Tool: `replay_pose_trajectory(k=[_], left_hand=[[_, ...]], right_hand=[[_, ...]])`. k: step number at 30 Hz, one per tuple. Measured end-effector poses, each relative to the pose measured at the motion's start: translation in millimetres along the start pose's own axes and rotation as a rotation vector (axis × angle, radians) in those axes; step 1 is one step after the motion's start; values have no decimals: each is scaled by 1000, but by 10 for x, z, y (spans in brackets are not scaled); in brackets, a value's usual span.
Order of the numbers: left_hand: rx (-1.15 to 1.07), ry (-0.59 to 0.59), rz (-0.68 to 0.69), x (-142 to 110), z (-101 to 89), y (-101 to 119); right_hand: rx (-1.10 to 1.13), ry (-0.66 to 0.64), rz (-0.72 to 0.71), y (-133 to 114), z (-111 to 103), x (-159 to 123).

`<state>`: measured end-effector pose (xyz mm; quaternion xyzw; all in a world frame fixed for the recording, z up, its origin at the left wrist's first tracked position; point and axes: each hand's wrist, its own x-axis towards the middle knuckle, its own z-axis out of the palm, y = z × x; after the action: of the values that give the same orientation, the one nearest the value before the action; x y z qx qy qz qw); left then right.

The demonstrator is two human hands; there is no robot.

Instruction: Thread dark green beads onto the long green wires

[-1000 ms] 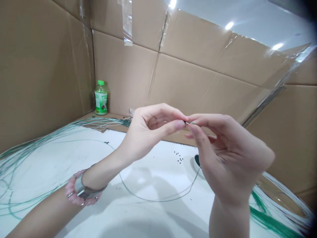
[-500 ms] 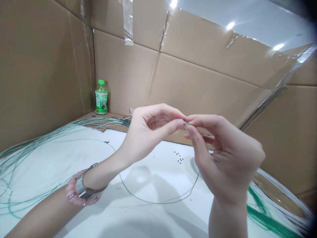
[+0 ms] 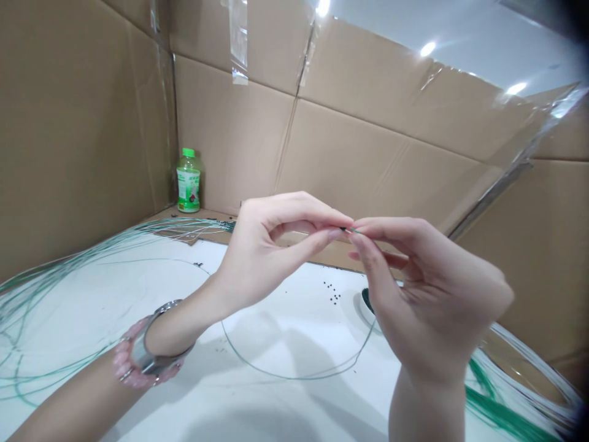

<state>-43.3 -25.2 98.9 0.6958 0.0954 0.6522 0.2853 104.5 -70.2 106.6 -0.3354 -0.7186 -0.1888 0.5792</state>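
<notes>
Thumb and forefinger of my left hand (image 3: pixel 280 252) pinch a tiny black piece (image 3: pixel 343 229), which looks like a small connector or sleeve. Just to its right, the fingertips of my right hand (image 3: pixel 418 294) are closed on the end of a thin green wire (image 3: pixel 355 231). The two pinches nearly touch, above the far edge of the white table. Whether the wire end sits inside the black piece, I cannot tell. A length of green wire (image 3: pixel 294 377) curves in a loop on the table below my hands.
Several tiny black pieces (image 3: pixel 335 297) lie scattered on the white table (image 3: pixel 276 405). Behind my right hand stands a white bowl (image 3: pixel 367 312) with dark contents. Green and white wires (image 3: pixel 59 264) spread at left; bundled green wire (image 3: pixel 510 411) lies at right. A green bottle (image 3: pixel 188 184) stands by the cardboard wall.
My right hand has shifted slightly right, uncovering part of the bowl. My left hand has moved a little left at the wrist. The black piece between the fingertips now shows more clearly.
</notes>
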Motion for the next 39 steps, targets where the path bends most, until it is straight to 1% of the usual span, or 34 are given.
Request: replay_pose_trajectory(k=[3,8,11,15,20,22,25,29,33,39], left_hand=[[-26,-1,-29,-6,6,9],[-157,-15,-153,-10,26,-21],[-230,-27,-182,-5,34,-57],[-238,-27,-161,-5,32,-69],[-113,-7,-56,-3,12,-6],[-60,-1,-24,3,5,15],[-27,3,-10,10,1,26],[-43,-10,-29,9,0,13],[-113,-28,-79,2,-2,-3],[-149,-76,-130,13,-14,-15]], right_hand=[[28,45,-17,-15,26,9],[40,114,-39,-47,59,12],[67,119,-43,-58,66,10],[52,81,-68,-45,47,16],[-35,6,-90,-14,-5,18],[-41,-2,-84,-8,-15,11],[-8,8,-66,-9,-10,0],[33,32,-41,-11,21,0],[96,50,-12,-19,49,5],[284,74,38,-7,50,13]])
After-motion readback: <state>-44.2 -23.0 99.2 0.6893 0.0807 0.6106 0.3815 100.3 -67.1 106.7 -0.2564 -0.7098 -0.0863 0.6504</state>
